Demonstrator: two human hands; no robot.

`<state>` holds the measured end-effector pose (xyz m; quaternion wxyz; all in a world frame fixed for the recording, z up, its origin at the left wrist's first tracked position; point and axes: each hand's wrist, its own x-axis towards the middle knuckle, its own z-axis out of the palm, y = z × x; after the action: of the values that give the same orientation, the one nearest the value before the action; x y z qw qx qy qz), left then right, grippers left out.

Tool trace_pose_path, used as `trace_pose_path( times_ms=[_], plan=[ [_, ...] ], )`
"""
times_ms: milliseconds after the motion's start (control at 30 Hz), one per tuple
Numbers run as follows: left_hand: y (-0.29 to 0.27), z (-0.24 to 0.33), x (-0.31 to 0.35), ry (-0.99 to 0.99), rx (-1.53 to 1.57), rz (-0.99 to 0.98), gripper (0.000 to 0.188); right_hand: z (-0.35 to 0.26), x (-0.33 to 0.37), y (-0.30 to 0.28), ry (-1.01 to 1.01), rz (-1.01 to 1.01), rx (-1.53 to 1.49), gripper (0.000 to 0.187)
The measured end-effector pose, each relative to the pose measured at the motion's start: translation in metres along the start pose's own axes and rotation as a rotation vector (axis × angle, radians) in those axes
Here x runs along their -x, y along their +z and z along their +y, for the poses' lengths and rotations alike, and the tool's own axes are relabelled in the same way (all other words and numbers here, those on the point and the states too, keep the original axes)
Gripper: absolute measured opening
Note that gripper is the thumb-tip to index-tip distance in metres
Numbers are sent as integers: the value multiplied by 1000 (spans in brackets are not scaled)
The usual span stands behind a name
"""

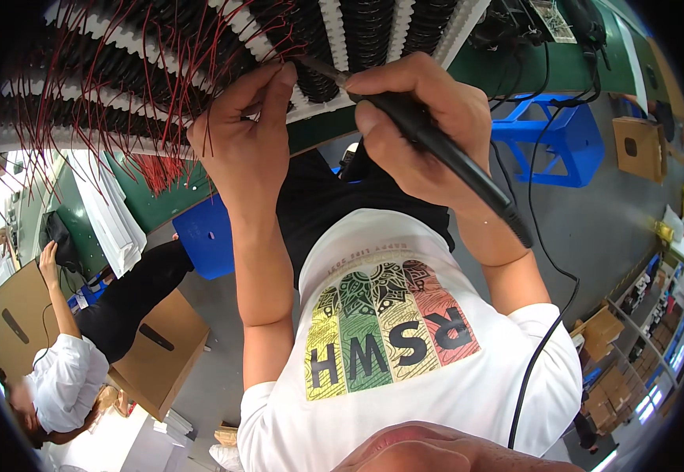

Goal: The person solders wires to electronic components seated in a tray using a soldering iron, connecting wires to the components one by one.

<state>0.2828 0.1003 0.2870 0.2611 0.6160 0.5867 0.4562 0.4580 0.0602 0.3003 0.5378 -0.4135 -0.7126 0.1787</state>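
Observation:
My left hand (pixel 244 138) is at the near edge of the rack, thumb and forefinger pinched on a thin red wire. My right hand (pixel 444 106) grips the black handle of a soldering iron (pixel 476 175). Its metal tip points left, close to my left fingertips. Black coiled parts (pixel 367 31) lie in rows between white toothed strips (pixel 332 33). Many loose red wires (pixel 157 173) stick out over the left rows and hang past the edge. The exact spot at the tip is too small to make out.
The rack rests on a green-topped table (pixel 322 130). A black cord (pixel 550 330) loops down on my right. Blue stools (pixel 566 149) (pixel 204 236) stand on both sides, with a cardboard box (pixel 639 149) at far right. Another person (pixel 70 370) sits at the left, near white sheets (pixel 106 212).

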Motion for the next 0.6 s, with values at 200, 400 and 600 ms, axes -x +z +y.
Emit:
trace_pose_path(
  times_ms=[200,400,600],
  plan=[
    [2,-3,0,31,1,17,16,-1,17,-9,96,79,-122,19],
    [3,-11,0,64,45,49,17,2,24,-4,145,213,-233,21],
    [4,-19,1,152,69,77,14,4,25,-1,158,223,-250,21]
  ],
)
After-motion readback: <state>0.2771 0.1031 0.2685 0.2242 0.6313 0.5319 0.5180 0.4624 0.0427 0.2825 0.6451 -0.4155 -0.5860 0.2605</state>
